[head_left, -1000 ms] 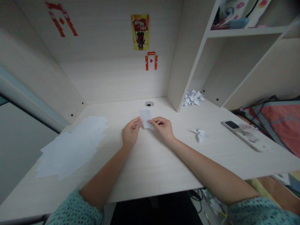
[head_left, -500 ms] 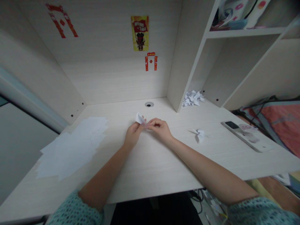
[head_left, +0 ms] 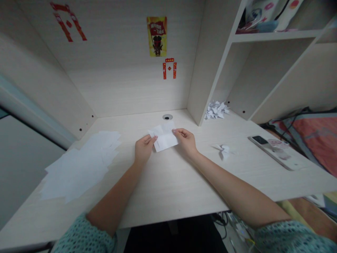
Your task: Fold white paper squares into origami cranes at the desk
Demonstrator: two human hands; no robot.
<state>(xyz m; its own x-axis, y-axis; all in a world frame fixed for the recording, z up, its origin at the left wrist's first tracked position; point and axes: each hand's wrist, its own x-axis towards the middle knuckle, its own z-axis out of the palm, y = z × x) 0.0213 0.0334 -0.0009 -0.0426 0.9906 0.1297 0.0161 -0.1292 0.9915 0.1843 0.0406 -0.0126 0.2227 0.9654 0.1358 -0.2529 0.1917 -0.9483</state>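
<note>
Right, the **left hand** (head_left: 144, 149) and the **right hand** (head_left: 185, 141) sit apart near the middle of the table, with a creased white paper sheet (head_left: 163, 137) spread between them. The left hand's thumb and fingers pinch the sheet at its left end. The fingertips (head_left: 176, 130) of the right hand rest on its upper right edge and seem to hold it there. So both hands grip the same sheet, from opposite sides. The sheet lies roughly flat and slightly skewed, close to the table's far edge, though I cannot tell whether it touches the surface.

The pale wood-grain table (head_left: 168, 189) carries everything else. Just beyond the sheet, near the back edge, is a round cable grommet (head_left: 167, 116). Toward the left edge lies a loose, overlapping spread of white paper sheets (head_left: 79, 168), well apart from the left hand. To the right of the right hand sits a small folded paper figure (head_left: 223, 151), and farther back, in the corner under the shelf unit (head_left: 210, 59), is a heap of small folded paper pieces (head_left: 216, 110). Near the right edge lies a flat, pale handheld device (head_left: 273, 153) with a dark patch at one end. A yellow poster (head_left: 157, 37) and red paper decorations (head_left: 169, 68) hang on the back panel. Both forearms come in from teal knit sleeves (head_left: 84, 235).
</note>
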